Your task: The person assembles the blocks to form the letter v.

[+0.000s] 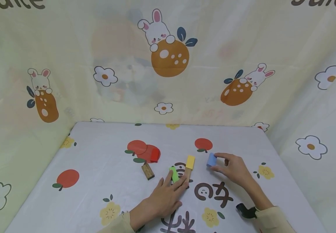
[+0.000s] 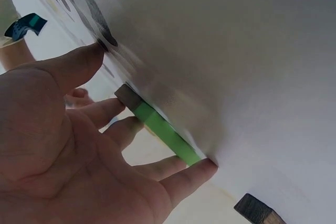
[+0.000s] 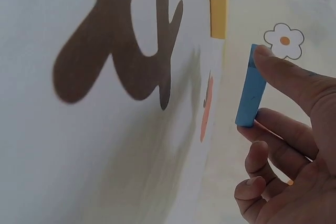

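Observation:
In the head view, my left hand (image 1: 165, 198) reaches in low with its fingers spread. Its fingertips lie about a green block (image 1: 174, 174) and a tan wooden block (image 1: 188, 173). The left wrist view has the fingers nearly straight along the green block (image 2: 167, 134), with a brown block end (image 2: 127, 96) beside it. A yellow block (image 1: 190, 162) adjoins the tan one. Farther right, my right hand (image 1: 234, 170) pinches a blue block (image 1: 211, 160) between thumb and fingers. That blue block (image 3: 251, 90) appears raised off the tabletop in the right wrist view.
A red block (image 1: 155, 155) lies on a printed apple, left of the green block. Nearer stands a brown wood-grain block (image 1: 148, 171) with a dark end. The white patterned tablecloth (image 1: 98, 171) meets fabric walls (image 1: 121, 97) at the back and sides.

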The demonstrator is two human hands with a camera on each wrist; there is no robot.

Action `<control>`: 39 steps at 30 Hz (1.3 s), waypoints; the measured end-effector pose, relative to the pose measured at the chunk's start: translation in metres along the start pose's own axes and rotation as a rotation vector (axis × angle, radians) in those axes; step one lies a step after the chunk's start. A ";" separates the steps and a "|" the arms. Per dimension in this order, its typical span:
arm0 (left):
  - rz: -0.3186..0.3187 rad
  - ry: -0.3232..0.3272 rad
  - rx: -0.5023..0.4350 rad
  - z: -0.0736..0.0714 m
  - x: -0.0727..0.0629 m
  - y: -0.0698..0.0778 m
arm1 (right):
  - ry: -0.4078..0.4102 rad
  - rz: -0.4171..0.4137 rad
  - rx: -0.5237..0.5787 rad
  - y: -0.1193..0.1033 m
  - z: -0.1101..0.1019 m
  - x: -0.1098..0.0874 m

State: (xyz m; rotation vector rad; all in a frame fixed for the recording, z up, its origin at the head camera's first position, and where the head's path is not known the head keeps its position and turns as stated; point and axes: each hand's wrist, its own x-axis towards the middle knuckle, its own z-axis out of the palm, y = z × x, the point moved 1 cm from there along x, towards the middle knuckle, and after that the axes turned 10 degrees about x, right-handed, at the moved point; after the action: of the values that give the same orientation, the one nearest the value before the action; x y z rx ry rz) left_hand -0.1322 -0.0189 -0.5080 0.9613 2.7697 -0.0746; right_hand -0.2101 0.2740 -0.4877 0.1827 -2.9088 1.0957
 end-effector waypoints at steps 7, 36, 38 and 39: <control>-0.002 0.000 -0.002 0.000 0.000 0.000 | 0.002 -0.007 0.011 -0.002 0.003 0.003; -0.003 0.003 -0.004 -0.002 -0.002 0.001 | 0.025 -0.043 0.002 -0.010 0.014 0.018; -0.001 0.003 -0.003 -0.001 -0.001 0.000 | 0.024 -0.054 0.003 -0.011 0.015 0.019; -0.001 0.003 -0.003 -0.001 -0.001 -0.001 | 0.024 -0.059 0.003 -0.011 0.015 0.020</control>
State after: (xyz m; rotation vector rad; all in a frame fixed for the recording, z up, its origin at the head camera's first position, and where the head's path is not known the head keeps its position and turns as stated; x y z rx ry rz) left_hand -0.1322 -0.0198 -0.5071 0.9608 2.7722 -0.0695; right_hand -0.2284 0.2536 -0.4904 0.2509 -2.8611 1.0856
